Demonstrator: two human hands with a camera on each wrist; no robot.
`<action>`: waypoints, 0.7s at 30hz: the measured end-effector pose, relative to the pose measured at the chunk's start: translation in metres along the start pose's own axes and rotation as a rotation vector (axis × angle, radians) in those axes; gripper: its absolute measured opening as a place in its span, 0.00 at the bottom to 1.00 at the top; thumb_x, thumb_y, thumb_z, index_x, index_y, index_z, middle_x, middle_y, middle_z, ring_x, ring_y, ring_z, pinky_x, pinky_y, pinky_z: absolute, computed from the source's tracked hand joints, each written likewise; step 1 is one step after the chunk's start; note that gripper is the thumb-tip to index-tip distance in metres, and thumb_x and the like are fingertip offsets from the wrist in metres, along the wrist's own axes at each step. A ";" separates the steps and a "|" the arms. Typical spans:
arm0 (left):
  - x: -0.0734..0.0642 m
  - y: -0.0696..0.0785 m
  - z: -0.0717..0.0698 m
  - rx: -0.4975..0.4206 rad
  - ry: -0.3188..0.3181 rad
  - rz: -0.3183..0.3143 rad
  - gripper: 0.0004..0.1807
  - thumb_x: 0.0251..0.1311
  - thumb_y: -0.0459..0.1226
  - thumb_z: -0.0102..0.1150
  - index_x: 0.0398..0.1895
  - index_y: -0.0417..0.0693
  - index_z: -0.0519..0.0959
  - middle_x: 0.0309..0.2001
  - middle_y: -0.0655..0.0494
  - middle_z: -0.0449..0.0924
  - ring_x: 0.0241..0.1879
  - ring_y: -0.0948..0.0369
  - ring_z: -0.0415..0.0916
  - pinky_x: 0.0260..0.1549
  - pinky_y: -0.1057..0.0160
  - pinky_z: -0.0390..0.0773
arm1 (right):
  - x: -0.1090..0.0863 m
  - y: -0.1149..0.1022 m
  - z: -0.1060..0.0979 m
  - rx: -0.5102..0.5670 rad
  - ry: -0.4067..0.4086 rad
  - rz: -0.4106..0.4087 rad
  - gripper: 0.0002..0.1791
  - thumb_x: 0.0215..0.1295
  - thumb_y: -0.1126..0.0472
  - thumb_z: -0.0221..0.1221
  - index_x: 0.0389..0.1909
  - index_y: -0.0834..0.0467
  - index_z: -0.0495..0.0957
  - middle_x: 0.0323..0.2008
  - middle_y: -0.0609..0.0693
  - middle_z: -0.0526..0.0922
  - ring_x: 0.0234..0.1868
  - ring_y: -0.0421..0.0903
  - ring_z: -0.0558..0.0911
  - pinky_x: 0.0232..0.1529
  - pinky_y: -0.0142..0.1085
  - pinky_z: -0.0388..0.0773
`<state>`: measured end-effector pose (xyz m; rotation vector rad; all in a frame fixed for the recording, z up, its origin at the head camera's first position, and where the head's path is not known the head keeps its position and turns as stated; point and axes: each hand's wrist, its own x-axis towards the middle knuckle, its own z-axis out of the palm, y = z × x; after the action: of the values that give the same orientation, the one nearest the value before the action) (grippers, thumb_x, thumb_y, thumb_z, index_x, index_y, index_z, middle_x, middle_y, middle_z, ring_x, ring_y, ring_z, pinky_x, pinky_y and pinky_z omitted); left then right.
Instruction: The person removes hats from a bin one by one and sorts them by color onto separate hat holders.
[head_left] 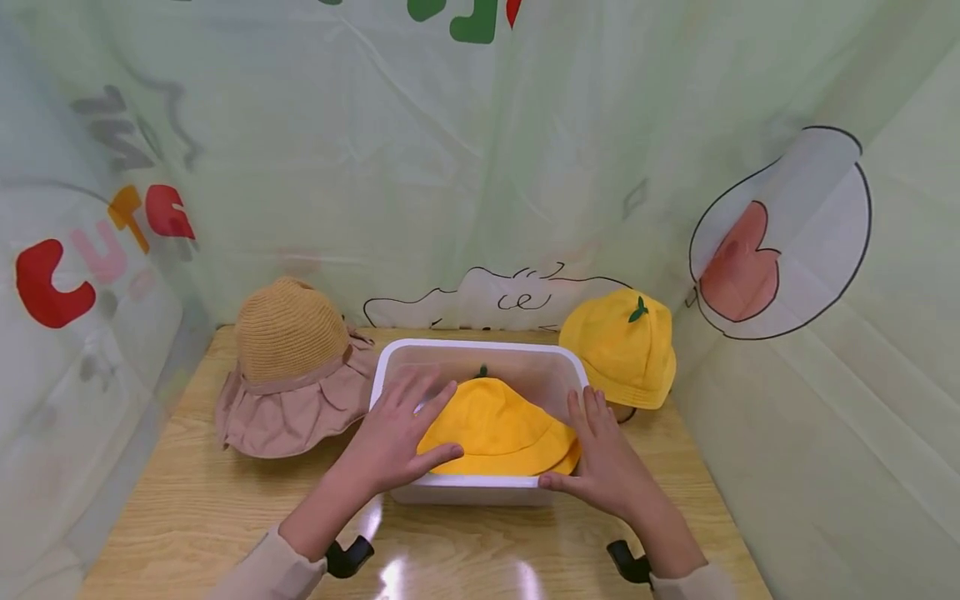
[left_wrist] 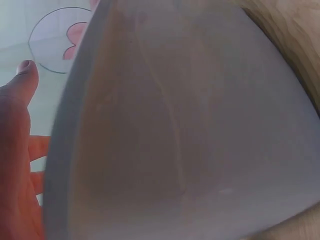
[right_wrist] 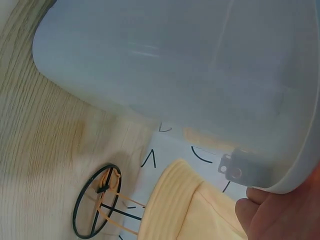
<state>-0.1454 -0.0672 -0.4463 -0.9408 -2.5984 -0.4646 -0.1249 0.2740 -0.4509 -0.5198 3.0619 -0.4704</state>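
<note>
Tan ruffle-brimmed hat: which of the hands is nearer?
Left. The left hand is just right of the tan hat, by the left side of the tub; the right hand is farther, at its right rim.

On the wood-grain bench [head_left: 172,492], 2 hats stand well apart: at left, a straw hat [head_left: 288,337] with a ruffled mauve brim; at far right, a yellow sprout-topped hat [head_left: 618,346] above a black wire stand [right_wrist: 103,189]. Pale curtains [head_left: 300,142] around them carry the word CUTE [head_left: 109,270] and 1 pink heart [head_left: 744,265].
</note>
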 end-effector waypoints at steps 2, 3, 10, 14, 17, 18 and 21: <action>0.001 0.001 0.004 0.001 -0.025 -0.004 0.45 0.65 0.71 0.40 0.75 0.52 0.64 0.76 0.46 0.58 0.74 0.41 0.55 0.70 0.37 0.56 | -0.001 0.000 0.002 0.005 0.005 0.005 0.72 0.46 0.24 0.65 0.80 0.58 0.39 0.79 0.66 0.39 0.78 0.67 0.40 0.71 0.66 0.48; 0.001 0.001 0.006 0.009 -0.038 -0.007 0.45 0.65 0.71 0.40 0.75 0.52 0.64 0.76 0.46 0.57 0.74 0.41 0.55 0.71 0.38 0.55 | -0.001 0.000 0.003 0.007 0.008 0.006 0.72 0.46 0.24 0.65 0.80 0.57 0.39 0.79 0.66 0.39 0.78 0.67 0.40 0.71 0.66 0.49; -0.016 0.002 0.009 0.058 -0.086 -0.084 0.47 0.62 0.72 0.41 0.77 0.54 0.62 0.77 0.46 0.55 0.76 0.39 0.50 0.68 0.35 0.57 | -0.001 0.001 0.008 0.009 0.024 -0.001 0.71 0.47 0.25 0.65 0.81 0.53 0.35 0.79 0.65 0.38 0.79 0.66 0.39 0.70 0.66 0.51; -0.025 0.001 0.010 0.062 -0.078 -0.122 0.48 0.62 0.73 0.39 0.76 0.54 0.63 0.78 0.45 0.51 0.76 0.38 0.47 0.69 0.35 0.54 | -0.001 0.000 0.005 -0.003 0.016 0.003 0.71 0.47 0.25 0.65 0.81 0.56 0.37 0.79 0.65 0.38 0.78 0.67 0.40 0.71 0.65 0.50; -0.028 0.000 0.012 0.063 -0.066 -0.137 0.49 0.62 0.74 0.39 0.76 0.52 0.64 0.79 0.44 0.48 0.77 0.38 0.43 0.71 0.36 0.52 | -0.001 -0.001 0.002 -0.008 0.002 0.006 0.71 0.48 0.25 0.64 0.80 0.58 0.39 0.79 0.66 0.38 0.78 0.67 0.40 0.72 0.65 0.48; -0.028 0.000 0.012 0.061 -0.063 -0.142 0.49 0.61 0.74 0.39 0.75 0.51 0.64 0.79 0.43 0.47 0.77 0.37 0.42 0.71 0.36 0.51 | -0.001 -0.001 0.002 -0.011 -0.001 0.004 0.71 0.48 0.25 0.64 0.80 0.59 0.40 0.79 0.66 0.38 0.78 0.67 0.40 0.72 0.65 0.48; -0.031 0.002 0.011 0.071 -0.071 -0.172 0.50 0.60 0.74 0.41 0.75 0.50 0.64 0.80 0.43 0.44 0.77 0.36 0.40 0.71 0.36 0.49 | -0.001 -0.001 0.001 -0.019 -0.014 -0.001 0.70 0.48 0.24 0.64 0.80 0.60 0.42 0.78 0.67 0.39 0.78 0.67 0.39 0.72 0.64 0.46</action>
<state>-0.1239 -0.0785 -0.4685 -0.7273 -2.7533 -0.3858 -0.1240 0.2733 -0.4512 -0.5229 3.0556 -0.4357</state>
